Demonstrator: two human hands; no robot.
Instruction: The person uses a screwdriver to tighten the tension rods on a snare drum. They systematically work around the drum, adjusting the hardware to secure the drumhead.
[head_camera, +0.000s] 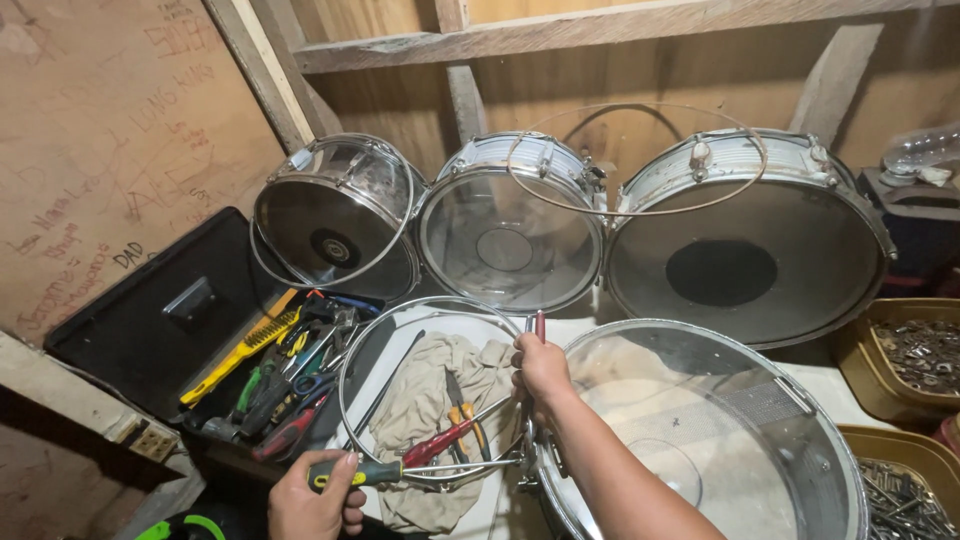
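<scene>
The left hand (312, 500) is closed around the yellow-and-black handle of a screwdriver (400, 470), whose shaft reaches right to the rim of the nearest drum (720, 440). The right hand (540, 372) is clamped on a small red-handled tool (539, 326) held upright at that same rim. The drum lies on the table (830, 385), its clear head facing up. Beside it a loose metal hoop (345, 400) rings a beige rag (430, 400) and pliers (462, 405). An open black toolbox (150, 330) sits further left, and three drums (510, 225) lean against the wooden wall.
</scene>
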